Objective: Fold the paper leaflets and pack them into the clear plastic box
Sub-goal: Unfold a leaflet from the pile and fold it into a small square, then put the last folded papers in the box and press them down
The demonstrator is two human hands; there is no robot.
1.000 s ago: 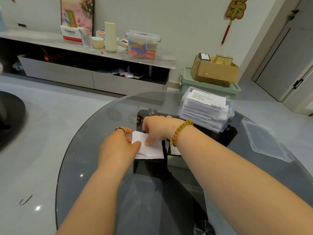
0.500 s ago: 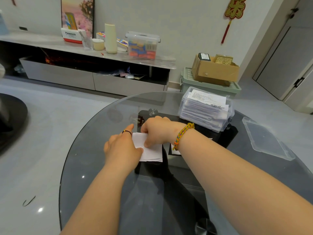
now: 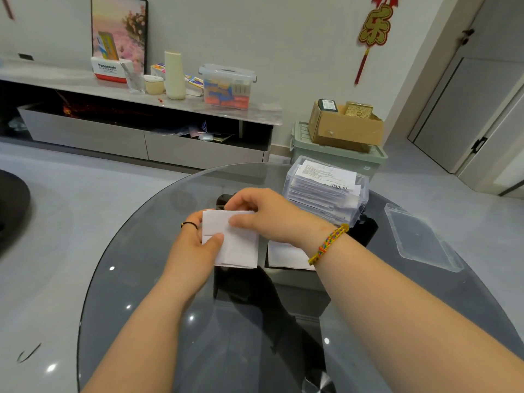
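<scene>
Soft, even light from overhead filled the room, flattening the pale wall (image 3: 297,52) and floor (image 3: 71,208), while small hard glints of ceiling lamps dotted the near part of the glass table (image 3: 136,279) and shadows stayed faint. The left hand (image 3: 192,251), right hand (image 3: 266,217) and the leaflet (image 3: 235,245) were sharp, though the white paper looked nearly washed out. Wide-angle distortion bowed the door (image 3: 467,109) at the far right, and the far-left cabinet's open shelf (image 3: 113,107) sank into darkness.
</scene>
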